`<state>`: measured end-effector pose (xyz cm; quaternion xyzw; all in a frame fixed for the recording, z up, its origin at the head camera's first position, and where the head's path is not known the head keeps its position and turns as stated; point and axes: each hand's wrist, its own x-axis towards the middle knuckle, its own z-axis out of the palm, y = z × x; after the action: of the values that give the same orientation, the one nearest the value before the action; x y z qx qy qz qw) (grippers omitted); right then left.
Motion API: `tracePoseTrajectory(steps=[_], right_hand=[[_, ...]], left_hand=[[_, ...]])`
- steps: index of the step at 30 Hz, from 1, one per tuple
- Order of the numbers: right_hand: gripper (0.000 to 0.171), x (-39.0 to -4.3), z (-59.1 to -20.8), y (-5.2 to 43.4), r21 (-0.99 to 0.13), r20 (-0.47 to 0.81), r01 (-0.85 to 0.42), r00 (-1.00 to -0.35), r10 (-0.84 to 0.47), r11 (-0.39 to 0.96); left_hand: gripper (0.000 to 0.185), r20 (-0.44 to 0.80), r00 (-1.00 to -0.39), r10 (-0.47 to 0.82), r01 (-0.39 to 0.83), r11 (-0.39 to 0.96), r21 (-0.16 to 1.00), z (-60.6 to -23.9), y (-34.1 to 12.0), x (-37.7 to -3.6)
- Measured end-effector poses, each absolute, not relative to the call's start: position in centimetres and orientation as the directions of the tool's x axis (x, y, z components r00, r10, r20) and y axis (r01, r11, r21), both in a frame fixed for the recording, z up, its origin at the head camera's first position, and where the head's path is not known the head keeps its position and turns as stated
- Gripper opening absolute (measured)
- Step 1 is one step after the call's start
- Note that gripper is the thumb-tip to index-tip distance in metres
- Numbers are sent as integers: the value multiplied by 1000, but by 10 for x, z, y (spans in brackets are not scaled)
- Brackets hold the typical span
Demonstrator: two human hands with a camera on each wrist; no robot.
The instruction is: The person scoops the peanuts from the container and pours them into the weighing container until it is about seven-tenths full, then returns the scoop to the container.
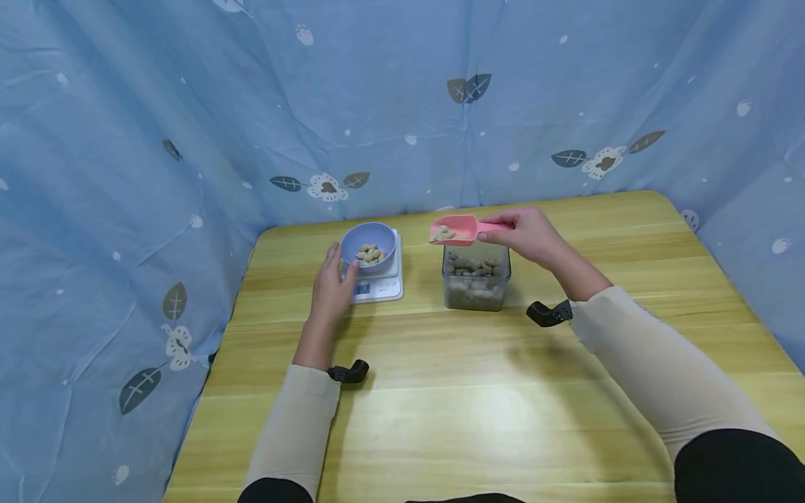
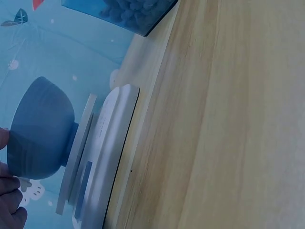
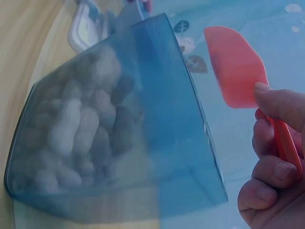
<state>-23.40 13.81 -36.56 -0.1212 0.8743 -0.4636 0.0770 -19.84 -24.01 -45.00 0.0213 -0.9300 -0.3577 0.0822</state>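
Observation:
A blue bowl (image 1: pixel 372 235) with several peanuts (image 1: pixel 370 253) in it stands on a white kitchen scale (image 1: pixel 385 290). My left hand (image 1: pixel 331 286) rests against the bowl's near left side, thumb at the front and fingers curved along its outer wall. With my right hand (image 1: pixel 527 234) I grip the handle of a pink scoop (image 1: pixel 463 226). It hangs about level over the back of a clear container (image 1: pixel 476 297) of peanuts (image 1: pixel 472 267), and a few peanuts lie in its mouth. In the right wrist view, thumb and curled fingers pinch the scoop's handle.
The wooden table (image 1: pixel 440 391) carries the scale on the left and the container to its right, a small gap between them. A blue patterned curtain (image 1: pixel 402 105) hangs behind the table and down its sides. Each wrist wears a black camera mount.

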Motion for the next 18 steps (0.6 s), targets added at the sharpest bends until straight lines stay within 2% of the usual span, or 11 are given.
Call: tracePoseTrajectory(steps=[14,18], right_hand=[[40,-253,-360,67,-813,10,-211,-937,-349,543],[35,-256,-360,44,-777,11,-235,-933,-361,584]], left_hand=[[66,139,-986,-96,22,743,669,-451,-240,-198],[67,134,-986,-104,12,745,667,-449,-239,-197]])
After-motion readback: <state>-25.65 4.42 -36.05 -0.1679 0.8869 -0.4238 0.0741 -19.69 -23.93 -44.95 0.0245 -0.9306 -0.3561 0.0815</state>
